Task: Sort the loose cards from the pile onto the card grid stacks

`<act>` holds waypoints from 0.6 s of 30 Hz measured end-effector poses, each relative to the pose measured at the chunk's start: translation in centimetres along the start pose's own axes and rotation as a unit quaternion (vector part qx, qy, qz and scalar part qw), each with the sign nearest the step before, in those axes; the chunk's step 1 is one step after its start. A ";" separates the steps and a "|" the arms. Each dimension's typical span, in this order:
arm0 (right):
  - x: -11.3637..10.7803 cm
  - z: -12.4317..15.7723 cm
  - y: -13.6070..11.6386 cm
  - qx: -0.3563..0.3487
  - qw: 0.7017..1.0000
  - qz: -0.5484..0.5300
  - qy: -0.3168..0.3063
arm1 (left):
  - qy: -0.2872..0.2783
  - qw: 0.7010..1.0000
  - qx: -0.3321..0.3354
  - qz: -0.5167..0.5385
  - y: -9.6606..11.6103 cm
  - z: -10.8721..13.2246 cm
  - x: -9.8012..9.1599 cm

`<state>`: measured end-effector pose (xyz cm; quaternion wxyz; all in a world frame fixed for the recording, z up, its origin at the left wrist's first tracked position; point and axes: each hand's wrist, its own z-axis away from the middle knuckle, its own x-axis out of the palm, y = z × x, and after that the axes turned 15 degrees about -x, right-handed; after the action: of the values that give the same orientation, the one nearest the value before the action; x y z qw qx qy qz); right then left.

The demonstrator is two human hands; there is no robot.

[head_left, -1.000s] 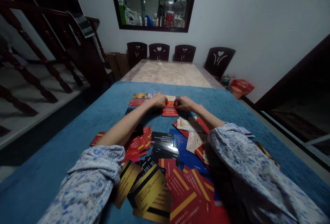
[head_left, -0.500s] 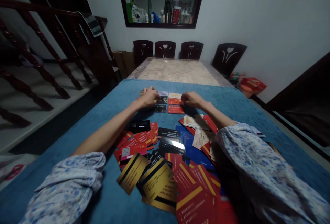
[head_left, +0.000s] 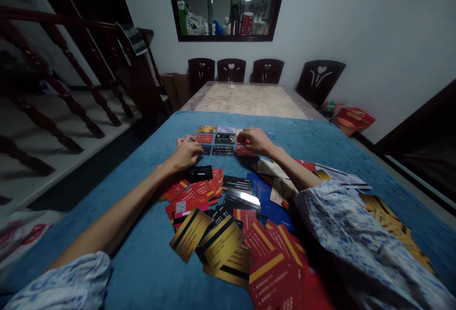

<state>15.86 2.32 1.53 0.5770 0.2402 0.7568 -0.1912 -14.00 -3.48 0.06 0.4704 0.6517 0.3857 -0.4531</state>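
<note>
Rows of bank-style cards lie on the blue tablecloth in front of me. My left hand (head_left: 188, 152), fingers bent and slightly apart, rests at the left edge of the grid, its tips at a dark card (head_left: 205, 150) and near a red card (head_left: 204, 139). My right hand (head_left: 253, 140) is curled over the grid's right column, covering much of an orange-red card; its fingertips are hidden. Between the hands are a black card (head_left: 225, 139) with a pale emblem and another black card (head_left: 223, 150). A gold card (head_left: 207, 130) and a lilac card (head_left: 226, 130) form the far row.
Nearer me spreads a loose pile of red cards (head_left: 269, 276), gold cards (head_left: 224, 246) and black cards (head_left: 238, 200). More gold cards (head_left: 397, 227) lie by my right sleeve. The marble tabletop (head_left: 245, 97) shows beyond the blue cloth (head_left: 142, 248), with chairs (head_left: 231, 71) behind.
My left hand has moved left and toward me, uncovering the gold and red cards. My right hand now covers more of the right column. The view has shifted slightly.
</note>
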 end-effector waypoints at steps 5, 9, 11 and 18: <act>0.8 -0.9 -1.9 -0.043 0.999 -0.028 0.011 | 0.016 1.000 -0.007 -0.006 -1.6 2.9 0.0; 1.7 -1.7 -3.4 -0.068 0.996 -0.051 0.017 | 0.024 1.000 -0.006 -0.002 -2.1 4.8 -0.2; 2.3 -2.1 -4.1 -0.092 0.994 -0.058 0.018 | 0.032 0.999 -0.011 0.004 -2.0 5.6 -0.4; 3.8 -3.4 -7.3 -0.208 0.971 -0.112 0.026 | 0.026 0.999 0.004 0.023 -1.6 7.1 -0.7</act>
<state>8.15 -1.13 -1.22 0.5691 0.0331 0.8170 -0.0868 -17.30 -10.00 -0.69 0.4683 0.6737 0.3809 -0.4263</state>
